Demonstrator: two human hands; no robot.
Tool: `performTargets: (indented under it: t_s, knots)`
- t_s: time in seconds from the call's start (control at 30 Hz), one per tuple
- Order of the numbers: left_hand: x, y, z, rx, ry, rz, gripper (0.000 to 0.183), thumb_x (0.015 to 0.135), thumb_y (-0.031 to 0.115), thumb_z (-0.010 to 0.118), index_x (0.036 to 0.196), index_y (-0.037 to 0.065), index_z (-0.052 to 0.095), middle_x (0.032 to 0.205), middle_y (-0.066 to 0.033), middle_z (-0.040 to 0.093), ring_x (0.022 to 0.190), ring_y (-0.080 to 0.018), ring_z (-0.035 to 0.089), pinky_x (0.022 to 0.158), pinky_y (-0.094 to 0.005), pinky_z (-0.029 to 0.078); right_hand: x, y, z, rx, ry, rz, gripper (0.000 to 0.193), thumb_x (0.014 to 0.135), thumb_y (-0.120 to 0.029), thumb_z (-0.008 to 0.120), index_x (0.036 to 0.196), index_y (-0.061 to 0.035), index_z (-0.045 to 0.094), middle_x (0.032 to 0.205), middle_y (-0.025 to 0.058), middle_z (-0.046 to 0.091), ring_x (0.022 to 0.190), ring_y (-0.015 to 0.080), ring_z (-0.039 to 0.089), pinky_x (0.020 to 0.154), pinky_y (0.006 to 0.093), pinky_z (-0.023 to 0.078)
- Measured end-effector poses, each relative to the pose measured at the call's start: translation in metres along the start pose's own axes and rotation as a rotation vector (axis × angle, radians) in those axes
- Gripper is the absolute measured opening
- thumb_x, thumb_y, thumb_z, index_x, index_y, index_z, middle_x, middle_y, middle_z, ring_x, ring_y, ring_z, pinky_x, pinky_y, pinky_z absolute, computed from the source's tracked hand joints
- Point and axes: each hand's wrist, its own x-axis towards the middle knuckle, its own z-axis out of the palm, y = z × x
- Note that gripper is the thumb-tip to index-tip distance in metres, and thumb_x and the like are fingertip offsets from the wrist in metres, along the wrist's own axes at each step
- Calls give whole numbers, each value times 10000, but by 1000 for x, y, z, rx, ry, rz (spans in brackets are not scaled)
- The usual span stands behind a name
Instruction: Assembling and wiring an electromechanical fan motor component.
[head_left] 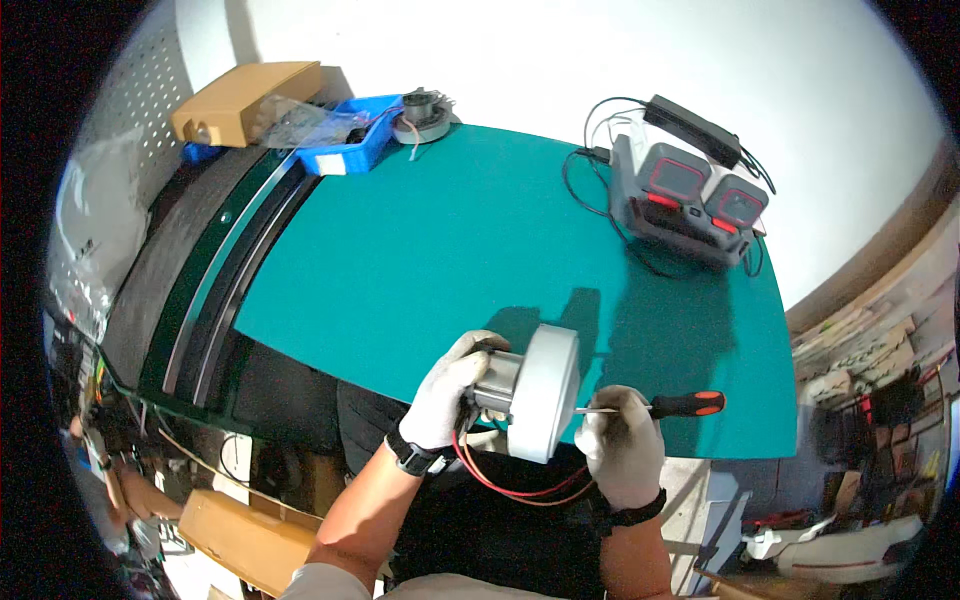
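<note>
My left hand [443, 402], in a white glove, is closed around the silver metal body of a motor [547, 392] with a wide white round housing. The motor lies sideways in my grip, its white face turned right. Red and orange wires [518, 492] hang below it in a loop. In my right hand [624, 452], also gloved, the thin shaft of a screwdriver [688, 404] is pinched between the fingers. Its black and orange handle sticks out to the right, while the shaft points left at the white face. Whether the tip sits in a screw is hidden.
A green mat [420, 250] covers the bench. At its back right stands a grey charging dock [680, 225] with two battery-like blocks, cables and a black power adapter [692, 130]. Back left are a blue bin [345, 158], a cardboard box [240, 100] and another motor [425, 118].
</note>
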Motion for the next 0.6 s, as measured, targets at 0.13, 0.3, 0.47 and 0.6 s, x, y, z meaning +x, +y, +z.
performTargets:
  t_s: [0.13,0.3,0.47,0.6]
  knots:
    - [5,-1,-7,-219,20,-9,631,948,428,696,1372,-10,534,1166,-127,648,995,-182,686,870,-339,592,-7,4,12,-307,-63,-202,393,1113,-321,475,1012,23,635,779,82,633,615,152,586,554,288,475]
    - [-3,1,-21,-511,-41,-22,445,1025,287,547,1325,-37,602,1267,-218,702,1086,-316,724,950,-454,606,-12,0,24,-222,-138,-310,257,1050,-139,510,991,28,696,922,125,674,722,171,635,647,300,519]
    - [-7,-10,-24,-496,179,95,373,1079,229,430,1171,-49,662,1107,-194,745,944,-276,733,816,-404,625,-24,-12,31,-585,-189,-497,118,944,-15,632,1005,11,729,991,153,718,838,196,698,745,319,564]
    - [-8,-11,-22,-300,268,165,351,1082,227,432,1111,-24,676,1042,-164,748,891,-245,721,779,-372,612,-19,-10,38,-784,-138,-705,171,851,-2,762,1008,-68,774,1002,122,751,866,236,751,768,330,587]
